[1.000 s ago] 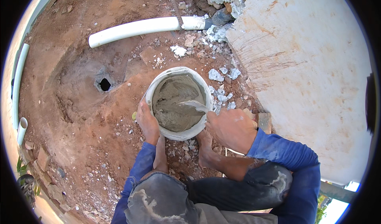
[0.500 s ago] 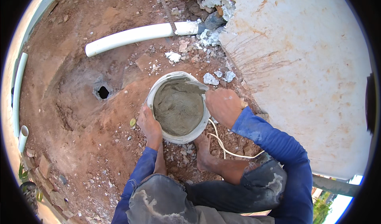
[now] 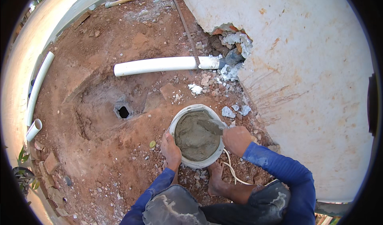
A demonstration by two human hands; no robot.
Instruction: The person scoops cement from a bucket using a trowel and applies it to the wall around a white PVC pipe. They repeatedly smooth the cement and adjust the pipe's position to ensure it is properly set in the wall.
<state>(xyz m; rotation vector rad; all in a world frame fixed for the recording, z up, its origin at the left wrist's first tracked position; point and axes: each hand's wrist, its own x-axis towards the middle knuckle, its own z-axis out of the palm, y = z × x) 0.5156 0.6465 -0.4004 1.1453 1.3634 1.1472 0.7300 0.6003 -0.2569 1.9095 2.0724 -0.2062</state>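
1. I am resting the left hand [image 3: 171, 149] against the outer left side of a pale bucket [image 3: 174, 125]; its fingers are partly hiding, so I cannot tell how tightly they are curling.
2. I am gripping a trowel [image 3: 215, 127] in the right hand [image 3: 237, 140], its fingers closing around the handle at the bucket's right rim.
3. The trowel's grey blade is reaching inward over that rim, its tip touching the wet grey mortar [image 3: 194, 142] that is filling much of the bucket.
4. The bucket is sitting low in the centre of my view, just ahead of a bare right foot [image 3: 217, 182].
5. A pale cord [image 3: 230, 170] is looping beside that foot, running from near the bucket toward the right knee.
6. Beyond the bucket, a white pipe [image 3: 157, 66] is lying on the reddish soil, its right end meeting a broken gap in the white wall [image 3: 315, 85]; a thin rod [image 3: 185, 23] is crossing over it.
7. A dark hole [image 3: 123, 112] is opening in the soil, left of the bucket.
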